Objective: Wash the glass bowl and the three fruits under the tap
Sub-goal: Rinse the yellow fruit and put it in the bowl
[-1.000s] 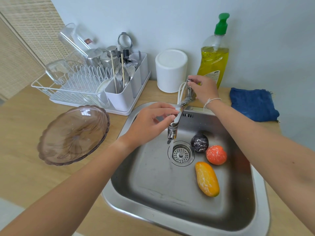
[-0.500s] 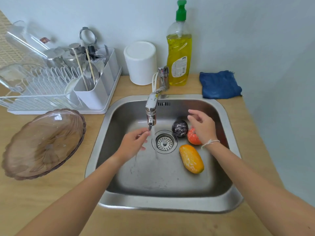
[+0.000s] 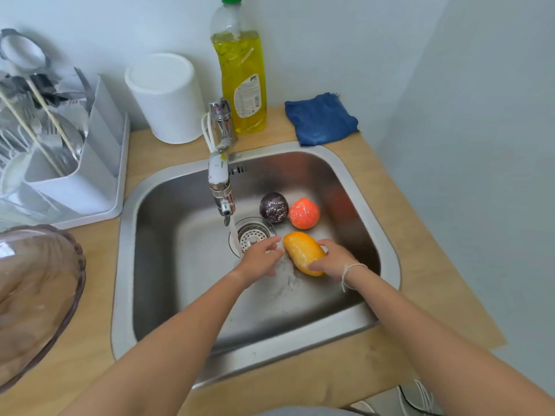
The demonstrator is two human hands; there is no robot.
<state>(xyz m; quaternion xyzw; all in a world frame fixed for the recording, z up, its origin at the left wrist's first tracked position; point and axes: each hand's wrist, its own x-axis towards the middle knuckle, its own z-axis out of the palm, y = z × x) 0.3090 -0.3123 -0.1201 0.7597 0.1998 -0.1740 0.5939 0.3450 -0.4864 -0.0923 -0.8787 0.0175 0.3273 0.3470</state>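
Note:
In the steel sink [image 3: 354, 181] lie three fruits. A dark purple round fruit [image 3: 273, 207] and an orange-red one [image 3: 304, 213] sit side by side behind the drain. My right hand [image 3: 332, 261] grips the yellow-orange mango [image 3: 301, 252] from its right side. My left hand [image 3: 259, 259] is spread just left of the mango, fingertips near its end, under the water running from the tap [image 3: 220, 187]. The brownish glass bowl [image 3: 33, 295] stands on the wooden counter at the far left.
A white dish rack with cutlery [image 3: 60, 151] stands at the back left. Behind the sink are a white canister [image 3: 166, 97], a bottle of yellow dish soap [image 3: 241, 73] and a folded blue cloth [image 3: 321, 118]. Walls close the back and right.
Both hands left the tap and dropped into the sink. The right hand moved from above the round fruits to grip the mango; the left hand moved right, beside it.

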